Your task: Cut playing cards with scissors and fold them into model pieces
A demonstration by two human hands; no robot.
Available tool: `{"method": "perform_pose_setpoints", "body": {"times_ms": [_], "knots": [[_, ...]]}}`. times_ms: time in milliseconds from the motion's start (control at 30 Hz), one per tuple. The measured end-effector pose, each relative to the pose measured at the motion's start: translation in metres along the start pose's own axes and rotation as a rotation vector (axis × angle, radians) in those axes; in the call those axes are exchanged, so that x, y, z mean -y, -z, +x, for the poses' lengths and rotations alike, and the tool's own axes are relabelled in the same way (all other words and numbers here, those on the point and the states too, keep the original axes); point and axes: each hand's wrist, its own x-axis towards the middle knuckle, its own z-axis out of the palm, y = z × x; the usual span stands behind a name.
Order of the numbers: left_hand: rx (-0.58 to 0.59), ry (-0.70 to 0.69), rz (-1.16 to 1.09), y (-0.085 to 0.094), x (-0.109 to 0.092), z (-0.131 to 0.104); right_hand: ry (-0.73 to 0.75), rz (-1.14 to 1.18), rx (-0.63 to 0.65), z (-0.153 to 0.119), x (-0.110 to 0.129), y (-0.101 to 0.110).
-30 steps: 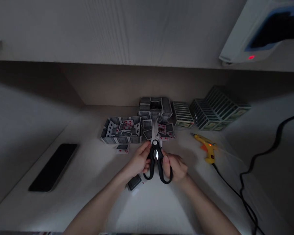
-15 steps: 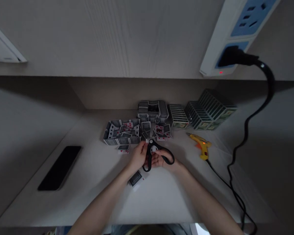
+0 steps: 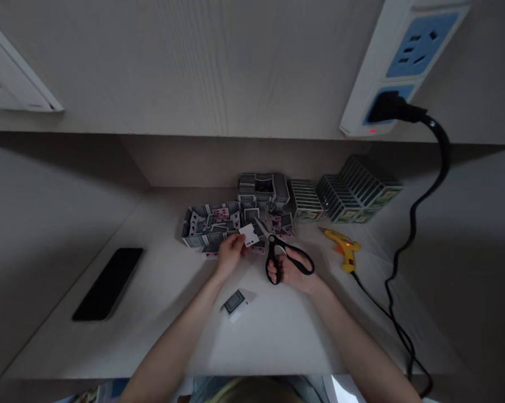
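While my left hand (image 3: 230, 256) pinches a white card (image 3: 248, 235) near the open-topped box (image 3: 206, 240), my right hand (image 3: 293, 272) grasps the black-handled scissors (image 3: 272, 239) just beside that card, their handles spread apart. A dark-backed piece (image 3: 234, 301) lies on the surface (image 3: 277, 336) closer to me; a yellow glue gun (image 3: 347, 251) rests to the right.

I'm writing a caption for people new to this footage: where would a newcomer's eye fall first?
Probably on the black-handled scissors in the right hand near the centre, handles spread, beside the pale playing card held by the left hand. Next might come the bright yellow glue gun to their right, then the white power strip with blue sockets, upper right.
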Motion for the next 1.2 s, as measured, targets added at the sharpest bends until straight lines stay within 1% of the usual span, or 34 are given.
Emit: {"method": "perform_pose_setpoints", "body": {"times_ms": [67,133,233,300,367,433,567,633,700,833,900,1033,1200], "knots": [[0.028,0.027,-0.01,0.0,0.001,0.005,-0.046,-0.072,-0.002,-0.001,-0.004,0.001],[0.055,0.054,-0.023,0.0,0.001,0.007,-0.095,-0.128,-0.035,-0.002,-0.007,0.001],[0.042,0.058,-0.039,0.002,0.002,0.004,-0.155,-0.161,-0.153,-0.006,-0.007,0.001],[-0.007,0.038,-0.04,0.003,0.003,-0.001,-0.18,-0.178,-0.222,-0.01,-0.006,0.001],[-0.067,0.013,-0.03,0.003,0.003,-0.007,-0.197,-0.197,-0.251,-0.014,-0.005,0.001],[-0.127,-0.018,-0.015,0.002,0.003,-0.011,-0.186,-0.215,-0.24,-0.017,-0.005,0.0],[-0.248,-0.082,0.014,0.0,-0.001,-0.013,-0.108,-0.221,-0.234,-0.019,-0.01,-0.007],[-0.279,-0.094,-0.009,0.0,-0.003,-0.012,-0.08,-0.216,-0.241,-0.018,-0.013,-0.01],[-0.269,-0.09,-0.046,0.001,-0.004,-0.011,-0.075,-0.225,-0.241,-0.016,-0.017,-0.014],[-0.192,-0.055,-0.117,0.001,-0.007,-0.01,-0.054,-0.286,-0.223,-0.014,-0.023,-0.02],[-0.166,-0.059,-0.141,0.0,-0.008,-0.011,-0.035,-0.291,-0.215,-0.013,-0.025,-0.023],[-0.107,-0.079,-0.108,-0.003,-0.011,-0.018,-0.04,-0.273,-0.215,-0.013,-0.028,-0.027],[-0.013,-0.071,-0.06,-0.007,-0.012,-0.023,-0.06,-0.187,-0.23,-0.013,-0.03,-0.023]]}}
